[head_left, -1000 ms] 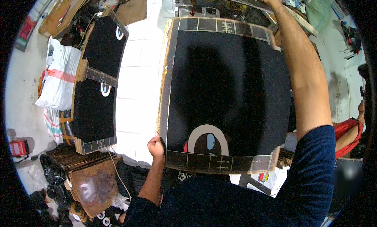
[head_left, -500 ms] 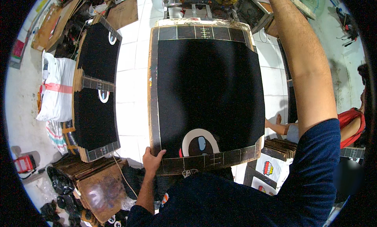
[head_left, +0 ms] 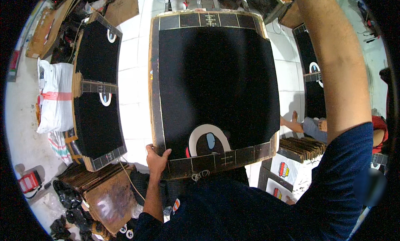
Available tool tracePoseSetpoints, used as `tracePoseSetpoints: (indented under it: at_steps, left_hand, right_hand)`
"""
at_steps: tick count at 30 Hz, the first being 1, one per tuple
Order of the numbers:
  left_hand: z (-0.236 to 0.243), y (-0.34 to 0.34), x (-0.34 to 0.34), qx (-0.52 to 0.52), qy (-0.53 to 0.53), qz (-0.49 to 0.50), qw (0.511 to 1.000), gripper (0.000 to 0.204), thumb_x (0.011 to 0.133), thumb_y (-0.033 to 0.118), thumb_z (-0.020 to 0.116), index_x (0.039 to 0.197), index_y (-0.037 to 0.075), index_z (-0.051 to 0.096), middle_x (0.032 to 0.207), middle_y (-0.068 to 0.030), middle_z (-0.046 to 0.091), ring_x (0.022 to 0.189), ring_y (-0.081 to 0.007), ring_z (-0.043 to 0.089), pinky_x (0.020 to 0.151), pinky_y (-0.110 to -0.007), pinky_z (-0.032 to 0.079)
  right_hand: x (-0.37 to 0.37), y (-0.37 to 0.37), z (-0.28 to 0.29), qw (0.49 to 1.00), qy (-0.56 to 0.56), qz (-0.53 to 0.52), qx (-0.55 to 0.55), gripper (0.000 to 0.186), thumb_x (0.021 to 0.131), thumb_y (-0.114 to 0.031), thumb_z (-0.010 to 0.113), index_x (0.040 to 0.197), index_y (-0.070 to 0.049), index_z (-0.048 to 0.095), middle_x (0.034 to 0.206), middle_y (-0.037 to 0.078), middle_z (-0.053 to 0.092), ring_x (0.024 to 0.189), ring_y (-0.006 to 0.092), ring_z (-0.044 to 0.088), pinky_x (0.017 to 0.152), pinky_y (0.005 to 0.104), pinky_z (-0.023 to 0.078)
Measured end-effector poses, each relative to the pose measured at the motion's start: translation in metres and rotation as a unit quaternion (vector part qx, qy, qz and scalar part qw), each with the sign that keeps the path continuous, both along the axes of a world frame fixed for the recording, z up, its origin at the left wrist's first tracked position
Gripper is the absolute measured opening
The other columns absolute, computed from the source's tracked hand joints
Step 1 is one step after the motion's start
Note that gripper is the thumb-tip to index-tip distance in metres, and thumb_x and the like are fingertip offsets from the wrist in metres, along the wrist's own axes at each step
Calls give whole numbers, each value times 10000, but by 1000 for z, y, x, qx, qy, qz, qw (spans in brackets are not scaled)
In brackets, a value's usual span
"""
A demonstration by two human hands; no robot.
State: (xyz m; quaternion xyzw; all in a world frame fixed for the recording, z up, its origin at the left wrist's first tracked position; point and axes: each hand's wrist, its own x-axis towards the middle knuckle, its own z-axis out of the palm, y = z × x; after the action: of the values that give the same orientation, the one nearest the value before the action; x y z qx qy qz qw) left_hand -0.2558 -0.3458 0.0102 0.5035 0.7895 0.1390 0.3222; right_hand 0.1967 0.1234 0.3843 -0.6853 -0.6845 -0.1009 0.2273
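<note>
A board (head_left: 198,20) with dark gridded edge strips lies in front of me, covered by black fabric (head_left: 216,82). Near the fabric's lower edge is an eye-like graphic (head_left: 210,141) in cream, dark brown and pale blue, with some red at its left. My left hand (head_left: 155,158) grips the board's lower left edge, thumb on top, fingers at the side. My right forearm (head_left: 337,66) reaches up past the board's right side and leaves the top of the picture, so that hand is hidden.
Similar black panels (head_left: 93,122) lie at left and right (head_left: 308,49). A white sack (head_left: 54,99) sits at left, stacked boards (head_left: 104,203) at lower left, a metal frame (head_left: 200,1) beyond the board. Another person's bare foot (head_left: 293,123) and legs (head_left: 314,128) are at right.
The board has shifted leftward in view and now sits higher. My left hand went left with it. My right arm has swung outward, its hand leaving the frame at the top.
</note>
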Motion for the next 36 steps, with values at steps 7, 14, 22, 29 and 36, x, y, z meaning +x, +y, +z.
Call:
tracePoseSetpoints:
  at_steps: [7,14,22,29,36]
  left_hand:
    - [-25,7,-9,-56,44,11,997,865,652,492,963,1172,-59,545,1011,-219,691,960,-397,691,835,-468,546]
    - [2,86,25,34,117,-55,991,950,706,612,889,1289,-71,578,1264,-264,608,1206,-430,584,1022,-496,484]
    - [101,306,198,76,-743,225,626,849,987,725,459,1472,29,437,1451,-204,513,1325,-360,527,1144,-528,403]
    - [-9,279,192,-85,-543,354,757,882,960,665,550,1478,-40,436,1273,-238,598,1102,-336,632,1001,-426,502]
    - [-67,271,174,339,60,-168,924,1203,681,575,904,1533,-74,356,1528,-285,455,1448,-412,417,1201,-532,310]
  right_hand:
    - [-10,4,13,997,-42,-27,60,1031,709,-904,611,1296,-62,711,1244,236,709,1151,378,681,995,460,533]
    - [-7,-26,-33,999,-23,-29,-17,941,747,-948,524,1077,-110,798,968,125,765,905,254,718,809,389,566]
    - [-19,-137,-232,992,-30,67,102,536,747,-630,810,976,-150,748,848,81,690,864,292,648,828,475,432]
    - [-23,-146,-349,987,-52,82,-129,342,846,-381,797,1080,-150,705,1037,99,695,998,325,656,888,509,460]
    - [-9,-106,-342,967,-48,126,-218,371,797,-262,833,1118,-136,696,1001,89,739,981,329,692,831,509,495]
